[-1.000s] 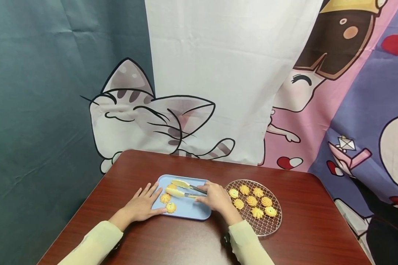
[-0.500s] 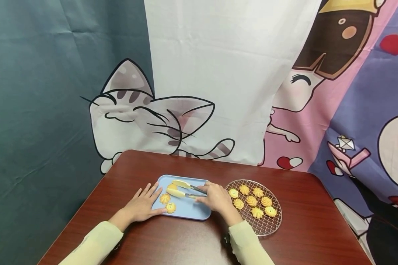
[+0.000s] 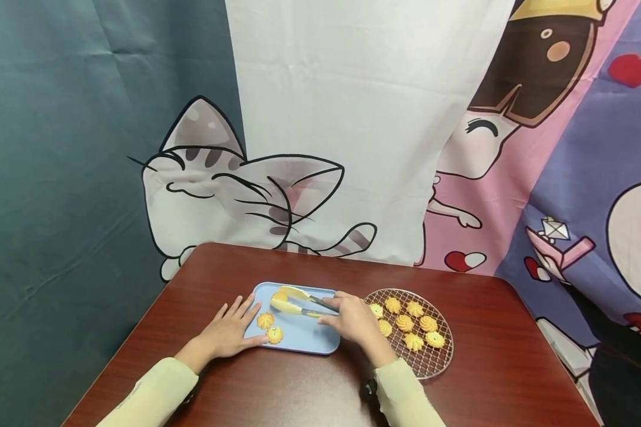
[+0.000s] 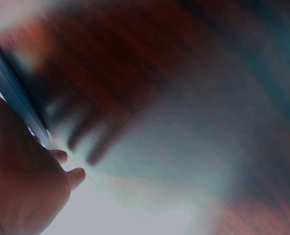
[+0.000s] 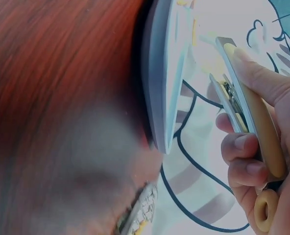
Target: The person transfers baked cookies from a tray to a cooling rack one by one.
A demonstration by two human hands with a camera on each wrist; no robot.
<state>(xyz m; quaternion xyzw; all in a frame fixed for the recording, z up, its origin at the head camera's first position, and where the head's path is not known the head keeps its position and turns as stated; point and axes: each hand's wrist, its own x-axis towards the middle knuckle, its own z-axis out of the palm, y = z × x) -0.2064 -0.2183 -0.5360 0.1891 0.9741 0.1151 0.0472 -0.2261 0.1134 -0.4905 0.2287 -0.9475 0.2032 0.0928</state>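
Note:
My right hand [image 3: 355, 320] grips a pair of tongs [image 5: 260, 117] with pale yellow tips and dark handles in the head view. The tips sit on either side of a piped yellow cookie [image 3: 279, 295] at the back left of the light blue tray [image 3: 312, 341], partly covering it. Two more cookies lie nearer the tray's left front: a ridged cookie [image 3: 265, 321] and a paler cookie [image 3: 275, 335]. With fingers spread, my left hand [image 3: 224, 333] rests at the tray's left edge, its thumb beside the paler cookie.
Right of the tray, a round wire rack [image 3: 432, 365] holds several piped cookies. Both stand on a dark red-brown wooden table [image 3: 278, 391]. Behind it hangs a cloth backdrop [image 3: 374, 118] with cartoon prints.
The tongs and my right hand have shifted slightly to the right, and the tips now lie closer around the back cookie. My left hand has stayed in place.

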